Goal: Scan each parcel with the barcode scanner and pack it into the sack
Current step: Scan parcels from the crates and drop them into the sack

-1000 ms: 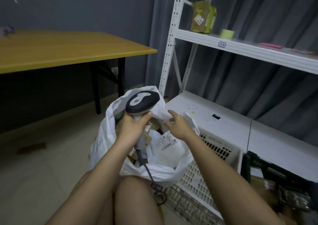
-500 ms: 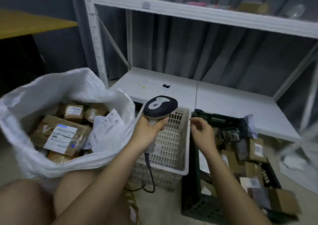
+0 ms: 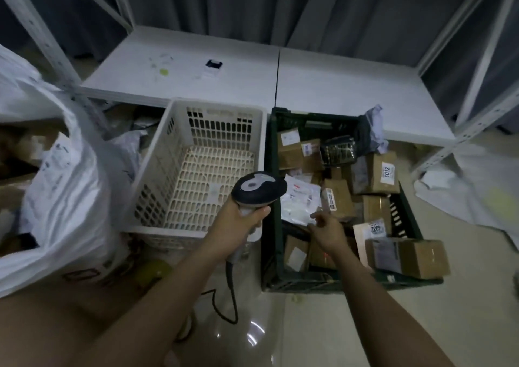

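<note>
Head view: left hand (image 3: 238, 223) grips the barcode scanner (image 3: 259, 189) by its handle, fingers wrapped tight around it, scanner head up over the gap between the two crates. Scanner cable (image 3: 231, 296) hangs down to the floor (image 3: 323, 324).

Right hand (image 3: 327, 230) is over the dark green crate (image 3: 271, 198), fingers loosely curled and holding nothing, fingertips at the edge of a white plastic mailer (image 3: 300, 203); actual contact can't be confirmed.

Green crate holds the parcels: brown boxes (image 3: 337, 201) with white labels, one labelled box (image 3: 383, 172) near the back right, a dark packet (image 3: 338, 150) at the back, another box (image 3: 415, 257) perched on the front right rim.

White slotted crate (image 3: 196, 170) sits just left of the green one, touching it.

White sack (image 3: 64, 198) is at far left, mouth open, with brown parcels partly visible inside. Low white shelf (image 3: 224, 71) runs behind both crates.
</note>
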The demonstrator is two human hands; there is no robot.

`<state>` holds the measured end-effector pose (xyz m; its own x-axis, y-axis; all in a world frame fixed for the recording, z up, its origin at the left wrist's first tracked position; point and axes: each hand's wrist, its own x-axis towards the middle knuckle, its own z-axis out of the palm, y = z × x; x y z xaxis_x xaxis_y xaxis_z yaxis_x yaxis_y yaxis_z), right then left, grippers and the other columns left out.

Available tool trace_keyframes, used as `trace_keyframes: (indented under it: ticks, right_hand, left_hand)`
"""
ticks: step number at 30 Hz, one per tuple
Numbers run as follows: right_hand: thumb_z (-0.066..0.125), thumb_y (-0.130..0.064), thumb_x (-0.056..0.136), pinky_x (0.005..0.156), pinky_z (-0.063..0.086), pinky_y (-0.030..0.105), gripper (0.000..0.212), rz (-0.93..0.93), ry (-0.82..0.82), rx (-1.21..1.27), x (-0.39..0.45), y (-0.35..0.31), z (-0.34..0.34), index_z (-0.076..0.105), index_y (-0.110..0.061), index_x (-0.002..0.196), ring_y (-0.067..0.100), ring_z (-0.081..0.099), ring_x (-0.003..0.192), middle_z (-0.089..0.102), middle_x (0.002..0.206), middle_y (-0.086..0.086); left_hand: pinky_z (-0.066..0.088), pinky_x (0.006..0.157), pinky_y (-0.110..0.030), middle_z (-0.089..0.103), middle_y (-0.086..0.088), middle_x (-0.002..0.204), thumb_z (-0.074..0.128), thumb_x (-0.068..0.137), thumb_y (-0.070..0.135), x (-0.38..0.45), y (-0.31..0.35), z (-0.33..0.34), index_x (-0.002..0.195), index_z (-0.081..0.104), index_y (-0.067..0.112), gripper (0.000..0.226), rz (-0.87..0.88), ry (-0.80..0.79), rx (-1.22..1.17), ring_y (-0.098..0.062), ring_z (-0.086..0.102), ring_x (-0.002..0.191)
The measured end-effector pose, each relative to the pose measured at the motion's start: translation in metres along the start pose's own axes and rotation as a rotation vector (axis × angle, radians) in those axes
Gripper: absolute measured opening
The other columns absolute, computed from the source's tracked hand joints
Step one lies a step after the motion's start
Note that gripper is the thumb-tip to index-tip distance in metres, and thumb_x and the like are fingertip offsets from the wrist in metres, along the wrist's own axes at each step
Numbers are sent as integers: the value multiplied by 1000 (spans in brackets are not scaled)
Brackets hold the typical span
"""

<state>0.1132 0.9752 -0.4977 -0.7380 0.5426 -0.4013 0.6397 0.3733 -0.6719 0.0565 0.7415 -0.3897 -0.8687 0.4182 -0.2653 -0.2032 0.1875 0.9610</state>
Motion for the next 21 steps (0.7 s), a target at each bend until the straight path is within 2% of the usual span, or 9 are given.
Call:
trace_keyframes:
  ticks: [2, 5, 8, 10, 13, 15, 18, 21]
  right_hand:
    - [65, -22, 91, 90, 47, 35, 45, 44, -19, -63, 17, 6, 13, 52, -8, 132, 35, 56, 115, 56, 132, 19]
    - [64, -36, 90, 105, 40, 44, 71, 165, 11, -25, 39, 8, 32, 31, -9, 148, 39, 46, 126, 43, 145, 20]
    - [61, -47, 90, 111, 31, 45, 83, 358, 27, 12, 58, 10, 48, 20, -6, 150, 39, 34, 133, 31, 149, 22]
    - [61, -50, 89, 111, 29, 46, 85, 417, 33, -50, 67, 11, 55, 21, -4, 148, 39, 31, 134, 30, 148, 22]
    - [65, -41, 87, 109, 34, 50, 79, 497, 76, -71, 70, 11, 53, 26, -2, 143, 39, 38, 130, 33, 144, 22]
    - [68, -31, 86, 105, 40, 49, 69, 487, 108, -55, 66, 15, 48, 34, -2, 139, 39, 45, 126, 41, 140, 22]
    - [63, -18, 89, 96, 47, 44, 48, 346, 214, 62, 54, 16, 41, 48, 0, 131, 40, 55, 115, 55, 128, 23]
    - [59, -9, 90, 77, 44, 30, 23, 183, 359, 358, 31, -7, 26, 59, -2, 112, 36, 60, 103, 62, 102, 15]
  left_hand:
    - [54, 67, -22, 67, -5, 87, 67, 88, 12, 4, -11, 0, 125, 54, 3, 39, -25, -8, 14, -14, 64, 73]
    - [53, 68, -16, 67, 1, 94, 68, 87, 8, 9, -26, -4, 128, 53, 11, 44, -65, 26, -16, -2, 65, 75]
    - [47, 57, -8, 63, 1, 79, 65, 87, 1, 9, -34, -12, 116, 55, 6, 31, -69, 46, 8, 7, 61, 59]
    - [48, 57, -9, 64, 2, 83, 65, 86, 0, 9, -39, -18, 120, 55, 7, 36, -74, 56, -13, 7, 62, 61]
    - [52, 60, -14, 65, 2, 98, 68, 85, 5, 8, -44, -25, 129, 52, 12, 48, -93, 83, -44, 3, 64, 66]
    - [53, 61, -15, 65, 1, 98, 69, 84, 5, 7, -44, -27, 130, 52, 11, 49, -96, 92, -54, 1, 64, 67]
    - [52, 61, -14, 65, -2, 96, 70, 83, 6, 3, -42, -27, 128, 54, 10, 47, -90, 110, -63, -7, 64, 75]
    - [58, 71, -28, 67, -2, 101, 71, 83, 7, -2, -42, -30, 125, 56, 17, 45, -82, 134, -73, -14, 65, 79]
